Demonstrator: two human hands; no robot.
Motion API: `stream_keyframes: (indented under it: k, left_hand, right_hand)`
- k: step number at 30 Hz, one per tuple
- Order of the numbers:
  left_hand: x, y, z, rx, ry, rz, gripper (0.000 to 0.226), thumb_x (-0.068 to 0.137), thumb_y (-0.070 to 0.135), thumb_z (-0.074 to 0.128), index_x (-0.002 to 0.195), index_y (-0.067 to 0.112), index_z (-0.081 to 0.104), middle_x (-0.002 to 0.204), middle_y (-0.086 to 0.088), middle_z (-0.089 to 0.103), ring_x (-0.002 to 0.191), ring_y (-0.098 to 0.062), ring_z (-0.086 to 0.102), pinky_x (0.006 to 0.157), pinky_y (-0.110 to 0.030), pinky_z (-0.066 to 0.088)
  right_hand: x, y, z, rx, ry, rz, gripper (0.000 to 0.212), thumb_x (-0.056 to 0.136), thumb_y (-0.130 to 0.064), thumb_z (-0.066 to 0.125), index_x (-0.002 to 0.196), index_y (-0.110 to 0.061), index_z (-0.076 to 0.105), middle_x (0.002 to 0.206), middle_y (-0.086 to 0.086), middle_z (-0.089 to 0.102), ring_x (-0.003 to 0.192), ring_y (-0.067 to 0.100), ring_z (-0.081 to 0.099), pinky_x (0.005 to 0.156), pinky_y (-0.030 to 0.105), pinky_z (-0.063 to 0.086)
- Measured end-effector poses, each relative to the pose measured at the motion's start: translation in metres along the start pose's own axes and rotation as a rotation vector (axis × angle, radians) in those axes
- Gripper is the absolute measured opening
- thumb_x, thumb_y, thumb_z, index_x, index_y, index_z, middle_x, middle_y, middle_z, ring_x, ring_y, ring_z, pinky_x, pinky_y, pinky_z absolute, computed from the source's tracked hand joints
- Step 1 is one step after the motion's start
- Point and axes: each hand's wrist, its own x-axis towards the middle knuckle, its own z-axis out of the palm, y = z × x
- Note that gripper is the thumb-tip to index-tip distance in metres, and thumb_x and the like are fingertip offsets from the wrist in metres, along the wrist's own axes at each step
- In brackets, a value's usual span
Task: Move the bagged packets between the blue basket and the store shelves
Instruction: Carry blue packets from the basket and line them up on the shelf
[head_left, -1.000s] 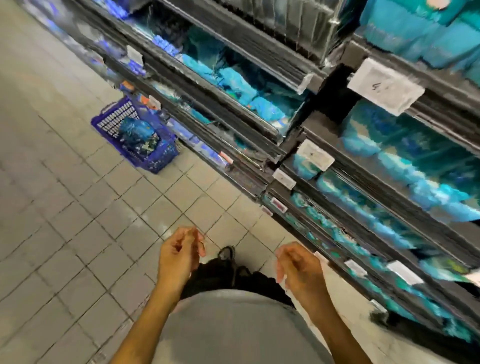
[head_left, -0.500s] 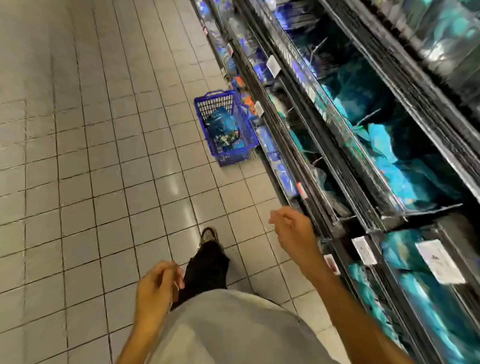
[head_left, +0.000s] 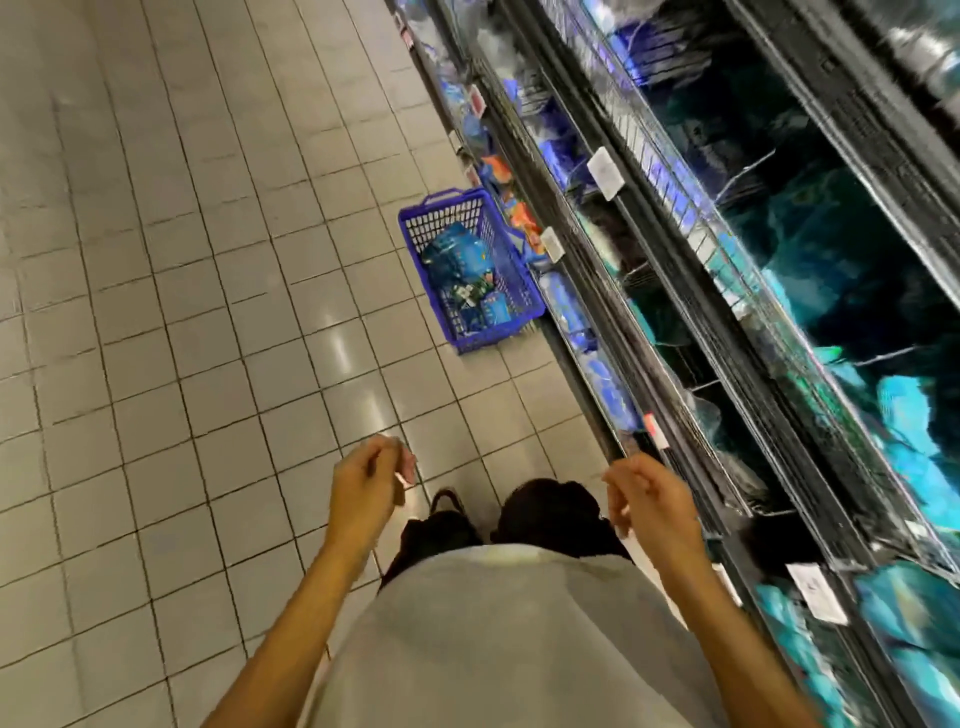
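The blue basket (head_left: 511, 291) stands on the tiled floor against the foot of the store shelves (head_left: 691, 291), ahead of me. Blue bagged packets (head_left: 460, 262) lie inside it. More turquoise and blue packets fill the shelf bins on the right. My left hand (head_left: 366, 486) hangs in front of my waist with loosely curled fingers and holds nothing. My right hand (head_left: 649, 501) hangs beside it, close to the lower shelf edge, also loosely curled with nothing in it. Both hands are well short of the basket.
The shelving runs along the whole right side with white price tags (head_left: 605, 172) on its rails. Grey tiled aisle floor (head_left: 182, 312) stretches to the left and ahead. My dark trousers and shoe (head_left: 447, 506) show between my hands.
I have turned along the aisle and walked toward the basket, which now sits nearer and more centred. My left hand has risen level with my right; both still hold nothing.
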Motion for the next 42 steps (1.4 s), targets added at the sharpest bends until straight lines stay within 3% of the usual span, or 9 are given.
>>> stream_keyframes:
  k: [6, 10, 17, 19, 23, 28, 33, 37, 42]
  left_hand:
    - [0.099, 0.060, 0.022, 0.044, -0.047, -0.003, 0.034, 0.106, 0.015, 0.043, 0.083, 0.002, 0.066, 0.066, -0.001, 0.065, 0.048, -0.008, 0.051, 0.043, -0.018, 0.039]
    - [0.152, 0.092, 0.036, 0.079, -0.053, -0.046, 0.032, 0.104, 0.015, 0.043, 0.083, 0.009, 0.066, 0.069, 0.000, 0.066, 0.054, -0.014, 0.053, 0.049, -0.028, 0.039]
    - [0.206, 0.129, 0.036, -0.103, 0.109, -0.146, 0.032, 0.107, 0.024, 0.044, 0.089, 0.010, 0.066, 0.074, -0.005, 0.064, 0.059, -0.019, 0.051, 0.051, -0.029, 0.039]
    - [0.216, 0.133, 0.030, -0.150, 0.182, -0.166, 0.032, 0.107, 0.026, 0.044, 0.087, 0.012, 0.066, 0.074, -0.006, 0.062, 0.057, -0.018, 0.051, 0.050, -0.027, 0.038]
    - [0.237, 0.135, 0.015, -0.190, 0.316, -0.221, 0.034, 0.107, 0.027, 0.045, 0.087, 0.010, 0.067, 0.075, -0.009, 0.062, 0.059, -0.021, 0.049, 0.049, -0.028, 0.037]
    - [0.290, 0.142, -0.009, -0.197, 0.352, -0.272, 0.032, 0.107, 0.022, 0.044, 0.089, 0.009, 0.067, 0.072, -0.005, 0.064, 0.057, -0.019, 0.051, 0.046, -0.026, 0.039]
    - [0.381, 0.163, -0.016, -0.165, 0.186, -0.295, 0.031, 0.105, 0.017, 0.045, 0.084, 0.008, 0.066, 0.072, -0.009, 0.063, 0.057, -0.019, 0.050, 0.048, -0.027, 0.037]
    - [0.454, 0.165, 0.002, -0.072, 0.021, -0.352, 0.031, 0.104, 0.013, 0.044, 0.087, 0.003, 0.068, 0.065, -0.004, 0.065, 0.053, -0.016, 0.052, 0.044, -0.024, 0.037]
    - [0.542, 0.121, 0.049, 0.104, -0.197, -0.427, 0.032, 0.104, 0.015, 0.044, 0.088, -0.001, 0.067, 0.060, 0.001, 0.066, 0.046, -0.010, 0.051, 0.043, -0.024, 0.037]
  right_hand:
    - [0.034, 0.004, -0.010, 0.116, 0.177, 0.094, 0.032, 0.100, 0.001, 0.051, 0.068, -0.004, 0.055, 0.051, 0.006, 0.049, 0.045, 0.020, 0.042, 0.038, 0.025, 0.035]
    - [0.091, -0.011, -0.006, 0.126, 0.202, 0.131, 0.026, 0.100, 0.004, 0.050, 0.074, 0.004, 0.057, 0.054, 0.016, 0.049, 0.039, 0.015, 0.043, 0.035, 0.023, 0.036]
    - [0.221, -0.075, 0.013, 0.060, -0.009, 0.077, 0.028, 0.098, -0.009, 0.055, 0.070, -0.011, 0.057, 0.050, 0.002, 0.048, 0.043, 0.016, 0.040, 0.040, 0.024, 0.035]
    - [0.256, -0.103, 0.028, 0.032, -0.075, 0.055, 0.024, 0.097, -0.010, 0.055, 0.074, -0.009, 0.057, 0.050, -0.001, 0.048, 0.043, 0.015, 0.038, 0.043, 0.025, 0.033]
    - [0.311, -0.165, 0.072, -0.022, -0.185, 0.014, 0.025, 0.097, -0.003, 0.053, 0.073, -0.010, 0.056, 0.050, -0.001, 0.047, 0.041, 0.013, 0.038, 0.042, 0.024, 0.032]
    - [0.361, -0.222, 0.140, 0.035, -0.264, 0.069, 0.029, 0.097, -0.010, 0.055, 0.068, -0.013, 0.055, 0.050, 0.000, 0.047, 0.039, 0.012, 0.038, 0.039, 0.022, 0.032]
    - [0.393, -0.242, 0.190, 0.060, -0.201, 0.129, 0.020, 0.082, -0.032, 0.058, 0.066, -0.020, 0.058, 0.053, 0.002, 0.050, 0.041, 0.015, 0.042, 0.039, 0.023, 0.036]
    - [0.416, -0.220, 0.213, 0.050, -0.084, 0.228, 0.033, 0.100, -0.014, 0.051, 0.069, -0.018, 0.060, 0.051, -0.001, 0.051, 0.041, 0.012, 0.042, 0.036, 0.022, 0.035]
    - [0.465, -0.165, 0.240, 0.028, -0.026, 0.416, 0.024, 0.099, 0.000, 0.048, 0.078, -0.003, 0.059, 0.050, 0.002, 0.051, 0.038, 0.011, 0.042, 0.033, 0.021, 0.033]
